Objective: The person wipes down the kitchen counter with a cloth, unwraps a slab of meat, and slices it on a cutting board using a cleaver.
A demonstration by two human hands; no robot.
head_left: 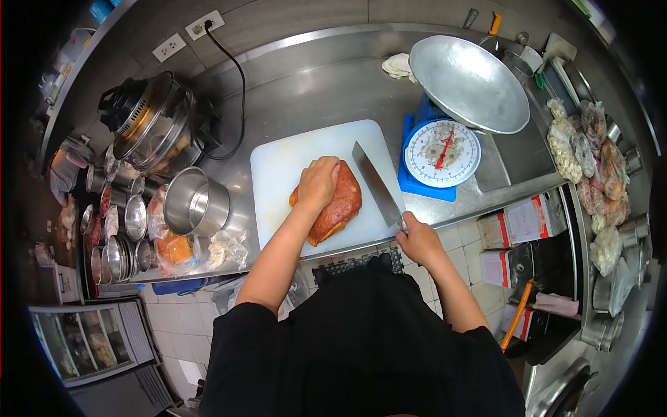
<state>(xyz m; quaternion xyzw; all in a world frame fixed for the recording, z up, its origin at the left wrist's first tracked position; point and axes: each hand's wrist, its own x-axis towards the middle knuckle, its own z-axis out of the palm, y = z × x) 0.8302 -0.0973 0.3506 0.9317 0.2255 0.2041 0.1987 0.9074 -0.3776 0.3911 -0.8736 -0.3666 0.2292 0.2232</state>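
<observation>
A large reddish-brown piece of meat [342, 208] lies on the white cutting board [281, 160]. My left hand [318, 182] rests over its top, fingers together and curved round it, holding it against the board. In my right hand [421, 240] is the handle of a cleaver [379, 184], gripped near the board's front right corner. The cleaver's broad blade points away from me, to the right of the meat and apart from it. My right fingers cover most of the handle.
Right of the board stands a blue dial scale [442, 154] with a wide metal pan [470, 82]. An empty-looking steel pot [196, 203] and a glass-bowled appliance [156, 125] with a black cord [243, 90] are on the left. Bagged food [570, 149] lies far right.
</observation>
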